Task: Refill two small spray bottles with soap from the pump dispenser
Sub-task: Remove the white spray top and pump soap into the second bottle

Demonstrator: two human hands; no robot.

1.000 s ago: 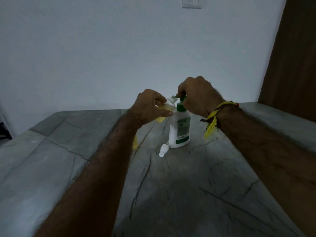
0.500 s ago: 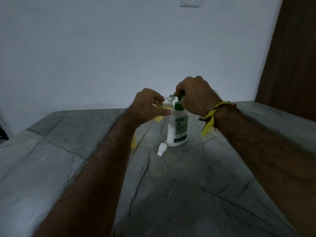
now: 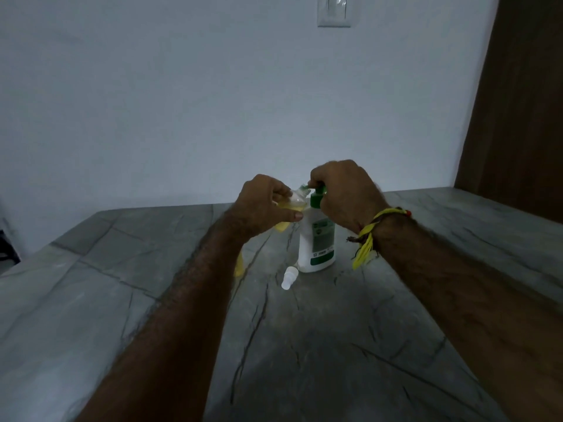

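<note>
A grey veined stone table [image 3: 304, 345] stands against a pale wall [image 3: 182, 102], a brown door [image 3: 524, 102] to the right. The left hand [image 3: 263, 205] grasps a tilted small bottle [image 3: 294, 202] of yellow soap, its mouth at the dispenser [image 3: 316, 242] nozzle. The right hand [image 3: 344, 193] is clenched over the green pump; a white cap [image 3: 288, 278] lies by the dispenser's base.

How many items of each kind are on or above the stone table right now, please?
Small spray bottles: 2 (one in the left hand at, one mostly hidden behind the left forearm)
Pump dispensers: 1, with the right hand on its pump
Loose white spray caps: 1
Total: 4
</note>
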